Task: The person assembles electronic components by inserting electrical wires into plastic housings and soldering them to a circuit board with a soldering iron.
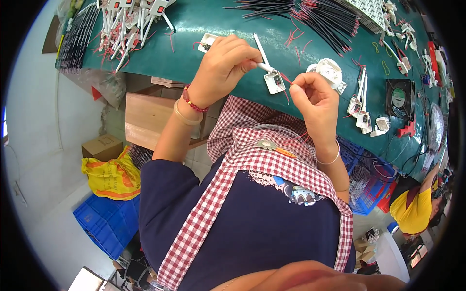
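Observation:
My left hand (pixel 225 60) is closed round a slim white tube (pixel 264 67), which points to the right. Thin red wires (pixel 284 78) come out of the tube's end, and the fingertips of my right hand (pixel 318 94) pinch them. Just below the tube, a small white open housing (pixel 274 83) with a dark part inside lies at the bench edge; whether it is joined to the tube I cannot tell. A second white housing (pixel 208 40) sits partly hidden behind my left hand. Beyond my right hand is a round white fitting (pixel 327 72).
On the green bench (pixel 194 19), a heap of white tubes with switch housings (pixel 128 24) lies at the far left. Bundled black wires (pixel 320 22) spread at the back. Several finished-looking housings (pixel 360 111), a black fan-like box (pixel 399 98) and a red tool (pixel 407 129) are at right.

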Demonstrator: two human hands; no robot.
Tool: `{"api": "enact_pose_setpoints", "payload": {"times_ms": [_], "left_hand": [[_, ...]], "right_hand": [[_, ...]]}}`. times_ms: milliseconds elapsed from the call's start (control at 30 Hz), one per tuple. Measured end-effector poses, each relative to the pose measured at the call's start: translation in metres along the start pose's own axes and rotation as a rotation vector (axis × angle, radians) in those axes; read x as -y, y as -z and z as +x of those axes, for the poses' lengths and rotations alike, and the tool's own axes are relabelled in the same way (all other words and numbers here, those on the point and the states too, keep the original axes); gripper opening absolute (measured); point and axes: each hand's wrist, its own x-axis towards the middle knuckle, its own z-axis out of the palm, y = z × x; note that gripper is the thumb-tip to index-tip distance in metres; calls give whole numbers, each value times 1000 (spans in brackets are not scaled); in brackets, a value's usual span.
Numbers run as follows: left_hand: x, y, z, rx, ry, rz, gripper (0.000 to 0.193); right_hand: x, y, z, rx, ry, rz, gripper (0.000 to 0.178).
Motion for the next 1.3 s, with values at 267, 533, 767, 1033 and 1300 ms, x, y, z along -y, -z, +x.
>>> {"api": "enact_pose_setpoints", "payload": {"times_ms": [267, 533, 767, 1033, 1300], "left_hand": [[-5, 2, 3, 41, -44, 79, 9], [-6, 1, 7, 38, -179, 280, 15], [-14, -10, 10, 51, -243, 274, 15], [-15, -13, 10, 59, -227, 307, 17], [-18, -18, 12, 68, -278, 329, 16]], "right_hand": [[1, 2, -2, 6, -14, -42, 4], [4, 6, -1, -7, 67, -323, 1], [9, 3, 2, -7, 138, -414, 3], [2, 8, -4, -14, -44, -51, 4], [-3, 20, -3, 55, -70, -233, 11]]}}
